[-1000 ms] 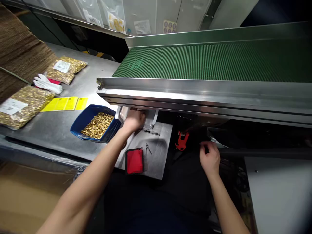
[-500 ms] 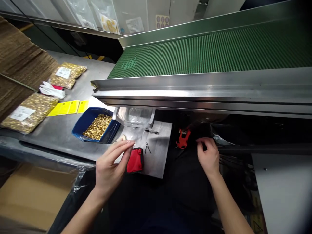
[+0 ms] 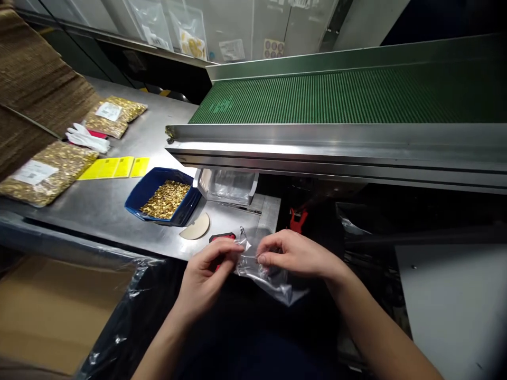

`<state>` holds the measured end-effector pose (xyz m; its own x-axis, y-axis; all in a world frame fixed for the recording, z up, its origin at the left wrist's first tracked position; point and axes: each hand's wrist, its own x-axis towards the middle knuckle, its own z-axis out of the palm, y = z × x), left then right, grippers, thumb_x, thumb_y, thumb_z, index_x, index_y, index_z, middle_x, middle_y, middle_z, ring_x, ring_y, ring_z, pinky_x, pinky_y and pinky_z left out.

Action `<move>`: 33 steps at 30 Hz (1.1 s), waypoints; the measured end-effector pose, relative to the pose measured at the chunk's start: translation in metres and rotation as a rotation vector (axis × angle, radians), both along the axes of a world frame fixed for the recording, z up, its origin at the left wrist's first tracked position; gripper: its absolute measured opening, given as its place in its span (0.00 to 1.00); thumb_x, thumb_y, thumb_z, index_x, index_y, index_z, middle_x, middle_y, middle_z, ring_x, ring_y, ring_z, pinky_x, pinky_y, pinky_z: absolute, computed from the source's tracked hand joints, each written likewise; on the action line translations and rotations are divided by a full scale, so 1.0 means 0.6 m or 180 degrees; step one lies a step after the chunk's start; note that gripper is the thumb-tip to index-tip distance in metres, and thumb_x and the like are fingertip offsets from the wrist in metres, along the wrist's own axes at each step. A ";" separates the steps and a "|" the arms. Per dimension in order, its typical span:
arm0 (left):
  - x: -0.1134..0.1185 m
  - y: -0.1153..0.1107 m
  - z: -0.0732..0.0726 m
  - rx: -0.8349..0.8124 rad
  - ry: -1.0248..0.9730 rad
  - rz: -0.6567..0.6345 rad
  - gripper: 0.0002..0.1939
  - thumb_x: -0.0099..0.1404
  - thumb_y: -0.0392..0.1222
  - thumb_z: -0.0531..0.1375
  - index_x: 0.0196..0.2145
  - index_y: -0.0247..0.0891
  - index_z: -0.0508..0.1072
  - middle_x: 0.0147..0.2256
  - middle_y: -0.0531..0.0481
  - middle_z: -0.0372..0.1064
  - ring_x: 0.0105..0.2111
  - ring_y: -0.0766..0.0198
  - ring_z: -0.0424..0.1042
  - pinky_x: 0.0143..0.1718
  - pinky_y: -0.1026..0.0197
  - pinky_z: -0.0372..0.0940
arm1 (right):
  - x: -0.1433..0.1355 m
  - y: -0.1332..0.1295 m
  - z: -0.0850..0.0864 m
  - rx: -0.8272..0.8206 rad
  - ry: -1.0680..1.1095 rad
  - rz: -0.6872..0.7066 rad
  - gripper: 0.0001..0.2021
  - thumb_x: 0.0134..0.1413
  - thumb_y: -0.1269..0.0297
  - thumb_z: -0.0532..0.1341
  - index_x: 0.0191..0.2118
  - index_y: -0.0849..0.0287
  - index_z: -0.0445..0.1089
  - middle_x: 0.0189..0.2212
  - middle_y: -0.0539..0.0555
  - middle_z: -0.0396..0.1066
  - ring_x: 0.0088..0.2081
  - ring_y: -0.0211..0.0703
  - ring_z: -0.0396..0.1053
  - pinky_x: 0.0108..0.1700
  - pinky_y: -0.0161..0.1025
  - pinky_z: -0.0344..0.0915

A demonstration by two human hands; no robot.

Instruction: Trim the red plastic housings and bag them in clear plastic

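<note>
A clear plastic bag [image 3: 273,287] hangs between my two hands, its lower end loose and crumpled. My left hand [image 3: 209,272] pinches the bag's left edge between thumb and fingers. On the other side my right hand [image 3: 293,253] is closed on the same bag, thumb against forefinger. Behind the left hand a red case [image 3: 222,237] with a black edge is mostly covered. A small metal clip-like piece [image 3: 242,230] lies just beyond the bag. Left of it is a beige half-round disc [image 3: 196,228].
A blue bin [image 3: 137,192] of small gold pieces [image 3: 165,200] stands near a clear tray [image 3: 227,187]. The green conveyor [image 3: 317,100] crosses behind, its metal rail above my hands. Red-handled pliers [image 3: 298,219] hang at right. Filled bags [image 3: 51,174] and a cardboard box [image 3: 59,311] are left.
My right hand has come left to the bag and closed on it. My left hand has shifted right and down with the bag. The view has turned slightly.
</note>
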<state>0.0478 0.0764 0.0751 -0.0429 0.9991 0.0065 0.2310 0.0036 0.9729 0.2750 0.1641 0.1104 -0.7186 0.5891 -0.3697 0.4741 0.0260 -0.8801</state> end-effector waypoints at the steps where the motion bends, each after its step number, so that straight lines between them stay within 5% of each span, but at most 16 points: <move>1: 0.009 -0.005 -0.005 0.0011 0.0132 0.0177 0.10 0.71 0.38 0.62 0.48 0.46 0.78 0.46 0.49 0.78 0.47 0.56 0.76 0.46 0.58 0.71 | 0.007 -0.014 -0.013 -0.0002 -0.0137 -0.0331 0.08 0.65 0.61 0.63 0.36 0.54 0.78 0.30 0.47 0.79 0.31 0.40 0.75 0.32 0.32 0.62; 4: 0.052 -0.023 -0.013 0.0061 0.0503 0.0475 0.07 0.71 0.42 0.63 0.46 0.44 0.76 0.43 0.48 0.76 0.44 0.55 0.75 0.46 0.55 0.70 | 0.028 -0.067 -0.048 0.0563 -0.0998 -0.1414 0.09 0.60 0.56 0.67 0.32 0.54 0.74 0.27 0.47 0.76 0.29 0.42 0.72 0.31 0.34 0.59; 6: 0.091 -0.031 -0.018 -0.0281 0.0219 0.0044 0.06 0.72 0.45 0.62 0.45 0.44 0.75 0.41 0.48 0.75 0.41 0.56 0.75 0.43 0.56 0.70 | 0.039 -0.104 -0.065 0.0864 -0.1455 -0.1818 0.13 0.60 0.54 0.67 0.30 0.53 0.68 0.23 0.46 0.71 0.26 0.42 0.67 0.30 0.35 0.56; 9: 0.149 -0.028 -0.036 -0.1088 -0.0627 -0.0578 0.18 0.68 0.50 0.66 0.53 0.44 0.72 0.42 0.48 0.74 0.40 0.57 0.74 0.42 0.57 0.70 | 0.048 -0.147 -0.079 0.0903 -0.1577 -0.1955 0.15 0.64 0.54 0.61 0.28 0.54 0.63 0.22 0.46 0.67 0.24 0.41 0.62 0.30 0.36 0.52; 13: 0.194 0.000 -0.081 -0.1590 -0.1166 -0.0771 0.16 0.64 0.52 0.67 0.42 0.40 0.70 0.36 0.49 0.71 0.31 0.62 0.72 0.32 0.60 0.69 | 0.065 -0.169 -0.083 0.0470 -0.1205 -0.2150 0.18 0.64 0.56 0.61 0.25 0.55 0.58 0.22 0.46 0.62 0.26 0.39 0.59 0.29 0.35 0.52; 18: 0.187 0.012 -0.118 -0.1708 -0.1200 -0.0987 0.08 0.60 0.42 0.64 0.34 0.38 0.70 0.28 0.52 0.69 0.26 0.63 0.69 0.28 0.61 0.66 | 0.098 -0.178 -0.091 0.0104 -0.0560 -0.2010 0.26 0.60 0.53 0.66 0.22 0.55 0.51 0.25 0.46 0.60 0.27 0.38 0.59 0.30 0.35 0.55; 23: 0.159 -0.014 -0.106 -0.1227 -0.0558 -0.0303 0.07 0.59 0.31 0.58 0.33 0.42 0.68 0.31 0.55 0.62 0.31 0.63 0.62 0.35 0.61 0.59 | 0.102 -0.189 -0.091 0.0787 -0.0916 -0.2755 0.27 0.67 0.55 0.60 0.22 0.55 0.45 0.33 0.53 0.72 0.31 0.41 0.65 0.36 0.38 0.59; 28: 0.173 -0.015 -0.112 -0.1169 -0.0640 -0.0476 0.13 0.59 0.37 0.66 0.41 0.43 0.68 0.36 0.53 0.70 0.34 0.61 0.69 0.36 0.61 0.63 | 0.064 -0.198 -0.078 0.0839 -0.0249 -0.2274 0.26 0.68 0.58 0.60 0.24 0.54 0.43 0.27 0.50 0.66 0.29 0.40 0.62 0.33 0.37 0.57; 33: 0.165 0.005 -0.124 -0.1210 -0.0618 -0.0117 0.09 0.70 0.48 0.57 0.36 0.44 0.61 0.21 0.62 0.54 0.20 0.67 0.55 0.24 0.65 0.54 | 0.063 -0.201 -0.080 0.0971 -0.0953 -0.2091 0.24 0.67 0.56 0.60 0.24 0.54 0.47 0.21 0.44 0.50 0.23 0.37 0.50 0.29 0.37 0.49</move>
